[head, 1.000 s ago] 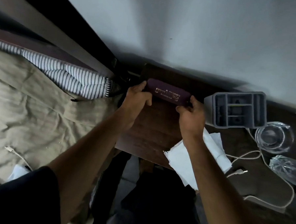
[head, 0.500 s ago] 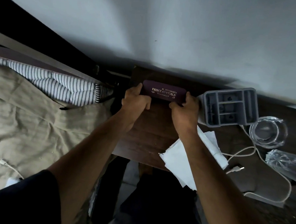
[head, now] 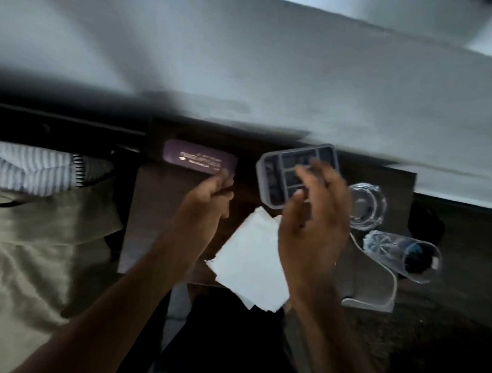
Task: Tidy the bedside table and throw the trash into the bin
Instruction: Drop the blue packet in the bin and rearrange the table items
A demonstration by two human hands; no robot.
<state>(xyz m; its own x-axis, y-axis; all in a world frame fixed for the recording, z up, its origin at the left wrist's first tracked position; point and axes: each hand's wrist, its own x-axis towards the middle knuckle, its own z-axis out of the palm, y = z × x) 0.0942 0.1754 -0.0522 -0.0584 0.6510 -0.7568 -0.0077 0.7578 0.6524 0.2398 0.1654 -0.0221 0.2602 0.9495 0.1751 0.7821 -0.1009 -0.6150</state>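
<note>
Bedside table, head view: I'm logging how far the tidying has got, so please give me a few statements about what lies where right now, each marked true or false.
1. The purple glasses case lies flat at the back of the bedside table, with neither hand gripping it. True.
2. The right hand is closed around the glass jar. False: it hangs open in front of the grey divided organizer, holding nothing.
3. A white tissue overhangs the table's front edge. True.
4. The clear plastic bottle stands upright. False: it lies on its side.
5. The left hand holds the tissue. False: it holds nothing visible.
</note>
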